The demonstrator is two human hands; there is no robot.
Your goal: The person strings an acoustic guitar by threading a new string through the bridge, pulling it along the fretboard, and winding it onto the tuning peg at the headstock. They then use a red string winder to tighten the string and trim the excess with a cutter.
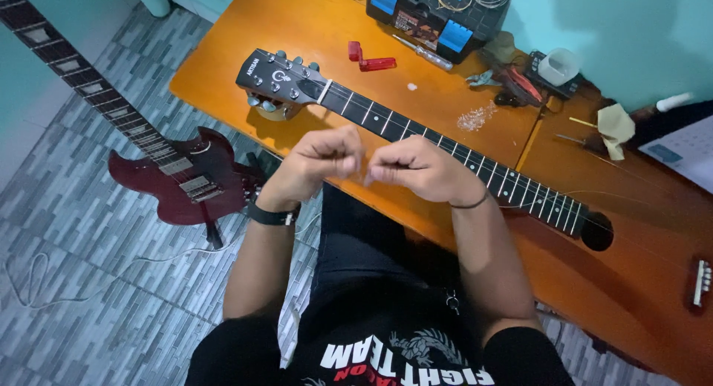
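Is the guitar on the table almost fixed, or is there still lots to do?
Not nearly finished, it seems. The guitar lies flat on the table, and its neck looks bare of strings. The left hand and right hand are pinched together, maybe on a thin string. Stringing appears left to do; tools wait by the toolbox.

A black plastic case (434, 14) with blue latches is sitting at the far edge of the wooden table (223, 66), beyond the guitar neck; a rectangular label (416, 26) in red, orange and white is showing on its front face between the latches; its print is lying too small to make out.
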